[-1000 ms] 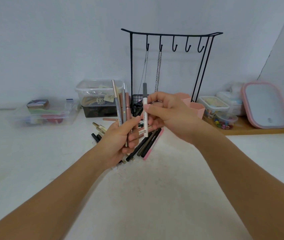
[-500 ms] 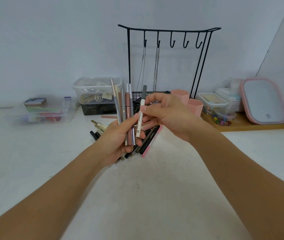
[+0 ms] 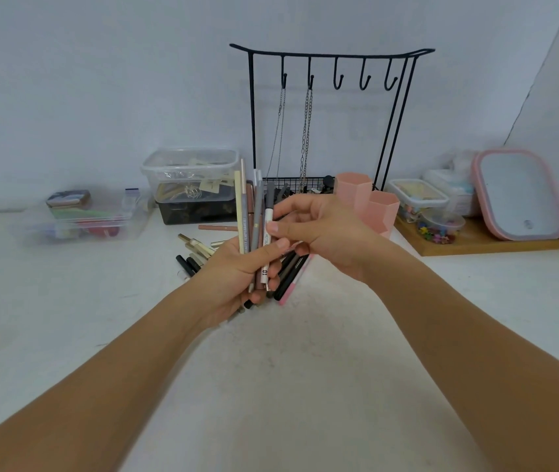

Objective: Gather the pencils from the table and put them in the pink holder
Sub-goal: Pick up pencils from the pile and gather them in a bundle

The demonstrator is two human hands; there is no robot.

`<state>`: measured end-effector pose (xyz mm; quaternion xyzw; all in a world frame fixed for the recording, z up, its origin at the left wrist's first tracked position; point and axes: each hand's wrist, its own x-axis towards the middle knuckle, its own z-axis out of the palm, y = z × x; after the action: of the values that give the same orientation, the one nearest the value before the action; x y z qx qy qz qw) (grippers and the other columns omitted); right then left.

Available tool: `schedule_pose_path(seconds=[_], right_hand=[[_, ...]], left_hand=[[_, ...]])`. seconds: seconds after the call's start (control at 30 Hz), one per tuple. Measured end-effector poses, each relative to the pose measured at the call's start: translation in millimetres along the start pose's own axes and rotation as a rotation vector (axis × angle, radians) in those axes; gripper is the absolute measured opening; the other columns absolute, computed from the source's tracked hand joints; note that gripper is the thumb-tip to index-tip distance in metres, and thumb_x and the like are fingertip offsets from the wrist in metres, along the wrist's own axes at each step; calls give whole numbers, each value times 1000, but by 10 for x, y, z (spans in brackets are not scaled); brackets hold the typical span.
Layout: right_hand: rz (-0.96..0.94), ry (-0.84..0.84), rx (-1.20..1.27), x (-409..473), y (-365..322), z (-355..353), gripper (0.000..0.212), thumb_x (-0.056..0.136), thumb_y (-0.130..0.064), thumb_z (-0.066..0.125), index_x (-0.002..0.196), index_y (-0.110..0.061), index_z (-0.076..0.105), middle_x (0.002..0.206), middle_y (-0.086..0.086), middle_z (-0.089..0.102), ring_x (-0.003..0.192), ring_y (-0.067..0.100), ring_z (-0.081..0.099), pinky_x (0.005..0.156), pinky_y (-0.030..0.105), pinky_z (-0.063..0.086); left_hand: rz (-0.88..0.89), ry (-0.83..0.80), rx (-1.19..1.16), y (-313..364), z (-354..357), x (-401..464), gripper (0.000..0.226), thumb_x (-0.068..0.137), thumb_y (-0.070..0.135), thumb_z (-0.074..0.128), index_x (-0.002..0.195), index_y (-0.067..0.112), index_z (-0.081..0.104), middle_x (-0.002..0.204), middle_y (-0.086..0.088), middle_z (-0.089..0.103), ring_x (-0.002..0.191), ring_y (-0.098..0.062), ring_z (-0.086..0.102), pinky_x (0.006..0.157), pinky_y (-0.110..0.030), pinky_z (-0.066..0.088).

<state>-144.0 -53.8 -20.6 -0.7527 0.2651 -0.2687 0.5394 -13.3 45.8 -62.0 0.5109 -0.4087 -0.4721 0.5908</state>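
Standing apart, pink holder [image 3: 368,202] — left hand [image 3: 237,277] fingers grip pencils [image 3: 254,216]; right hand [image 3: 319,229] pinches one.

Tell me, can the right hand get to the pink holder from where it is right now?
Probably yes. The pink holder stands open-topped just behind the right hand, with nothing between them. That hand is busy, though: its fingers pinch a white pencil against the bundle in the left hand.

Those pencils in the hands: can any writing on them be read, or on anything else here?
"01": lower end of the white pencil.
Grey pencil: print runs along the barrel, too blurred to read.
White pencil, upper print: too small to read.
Nothing else shows readable text.
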Motion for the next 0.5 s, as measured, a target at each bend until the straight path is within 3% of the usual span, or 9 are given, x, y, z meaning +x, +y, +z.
schedule_pose_path(seconds=[0.13,0.23,0.33,0.4,0.43,0.5], right_hand=[[23,-126,130,-46,-24,15,30,90,-21,72,118,-11,67,96,2,74,84,12,70,78,27,54],[22,-175,255,-75,-38,126,35,89,-22,72,120,-4,66,96,7,74,91,20,72,84,32,57],[19,-78,270,-75,-13,252,29,88,-28,74,103,-3,75,92,10,76,87,19,73,84,33,55],[-16,-35,205,-81,3,301,31,90,-35,72,92,-4,76,87,10,76,79,17,72,81,34,54],[-38,-19,180,-90,4,316,34,90,-37,71,88,-3,76,83,12,75,76,17,71,79,34,53],[-82,16,172,-91,-9,323,35,91,-36,70,82,-2,73,79,15,73,79,23,73,82,35,56]], left_hand=[[2,25,21,32,-4,15,14,93,16,70,87,13,57,56,0,49,45,-12,45,33,-18,28],[149,46,397,6,13,3,18,96,7,65,81,13,57,48,4,50,41,-12,45,36,-21,35],[307,47,521,-37,81,-21,24,93,-5,63,98,18,66,53,15,63,44,-1,56,45,-15,44],[319,54,420,-42,105,-32,48,91,-9,65,121,28,59,65,21,70,54,3,64,51,-11,47],[323,62,376,-48,118,-37,58,91,-10,65,121,37,54,68,22,71,56,4,66,51,-11,47],[332,95,400,-34,155,-60,56,91,-7,66,111,43,50,60,22,68,49,4,62,47,-10,45]])
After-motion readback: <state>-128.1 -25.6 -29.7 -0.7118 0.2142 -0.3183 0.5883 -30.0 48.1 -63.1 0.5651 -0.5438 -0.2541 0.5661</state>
